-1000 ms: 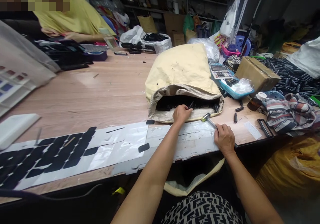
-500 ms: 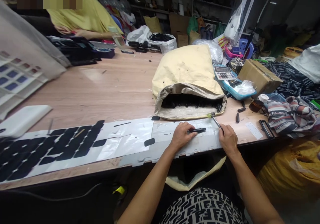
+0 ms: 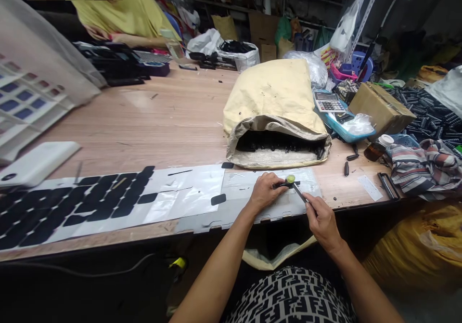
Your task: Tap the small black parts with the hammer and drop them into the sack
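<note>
My left hand (image 3: pixel 265 190) is closed on a slim black piece (image 3: pixel 296 184), holding it against the grey sheet (image 3: pixel 234 212) at the table's front edge. In my right hand (image 3: pixel 322 219) is a small hammer (image 3: pixel 299 191) with a metal shaft and a yellow-green head. The head is over the black piece, close to my left fingertips; whether it touches cannot be made out. Just behind my hands lies a cream sack (image 3: pixel 270 92), its mouth facing me and dark pieces inside.
Left of my hands, a white sheet (image 3: pixel 187 193) carries rows of black pads (image 3: pixel 124 195). On the right are a blue tray (image 3: pixel 352 133) with a calculator (image 3: pixel 327 102), a cardboard box (image 3: pixel 382 109), a bottle (image 3: pixel 373 150) and a striped cloth (image 3: pixel 411 169). Another person (image 3: pixel 126 12) sits across the table.
My right hand has moved left with the hammer, bringing its head from beside the sack's mouth onto the black piece. My left hand still grips the piece. The view has shifted slightly.
</note>
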`<state>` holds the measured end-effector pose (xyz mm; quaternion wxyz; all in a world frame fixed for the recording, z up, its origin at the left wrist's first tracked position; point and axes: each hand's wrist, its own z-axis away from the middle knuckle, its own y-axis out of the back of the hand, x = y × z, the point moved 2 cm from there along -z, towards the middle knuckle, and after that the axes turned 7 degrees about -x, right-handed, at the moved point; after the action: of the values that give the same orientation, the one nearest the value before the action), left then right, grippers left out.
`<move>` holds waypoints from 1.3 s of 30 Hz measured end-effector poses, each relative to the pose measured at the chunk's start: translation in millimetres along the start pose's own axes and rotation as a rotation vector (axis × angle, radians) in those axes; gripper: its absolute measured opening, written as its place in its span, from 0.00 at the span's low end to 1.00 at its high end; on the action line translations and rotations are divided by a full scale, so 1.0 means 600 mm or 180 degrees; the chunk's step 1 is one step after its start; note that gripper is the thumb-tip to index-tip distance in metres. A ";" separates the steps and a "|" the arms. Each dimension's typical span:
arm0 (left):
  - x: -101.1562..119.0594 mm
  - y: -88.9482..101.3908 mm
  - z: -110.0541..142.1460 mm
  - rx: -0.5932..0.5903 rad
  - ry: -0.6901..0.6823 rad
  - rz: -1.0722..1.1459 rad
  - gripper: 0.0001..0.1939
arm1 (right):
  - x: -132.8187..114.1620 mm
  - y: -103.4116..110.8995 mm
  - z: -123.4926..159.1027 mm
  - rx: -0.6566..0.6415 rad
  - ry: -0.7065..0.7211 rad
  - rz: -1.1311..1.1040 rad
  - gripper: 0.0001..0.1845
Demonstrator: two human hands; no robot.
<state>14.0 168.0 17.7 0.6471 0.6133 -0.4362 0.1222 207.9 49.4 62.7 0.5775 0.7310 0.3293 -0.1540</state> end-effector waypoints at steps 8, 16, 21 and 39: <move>0.000 -0.001 -0.001 0.0049 -0.0024 -0.0033 0.07 | 0.003 0.010 -0.004 0.0134 -0.0021 0.0120 0.20; 0.000 0.000 -0.002 0.0074 -0.0052 -0.0005 0.07 | 0.019 0.015 -0.005 0.0032 -0.0132 0.0102 0.19; 0.002 0.001 -0.001 0.0055 -0.0053 -0.0007 0.07 | 0.054 0.026 -0.047 0.0438 -0.0163 0.0510 0.19; 0.041 0.017 0.061 -0.1024 -0.0842 0.0083 0.07 | 0.113 0.009 -0.090 0.0493 -0.0316 0.2363 0.14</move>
<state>6.4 128.1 37.5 0.6722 0.5070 -0.5391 -0.0222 252.8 120.5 41.2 0.5522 0.8337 0.0011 0.0061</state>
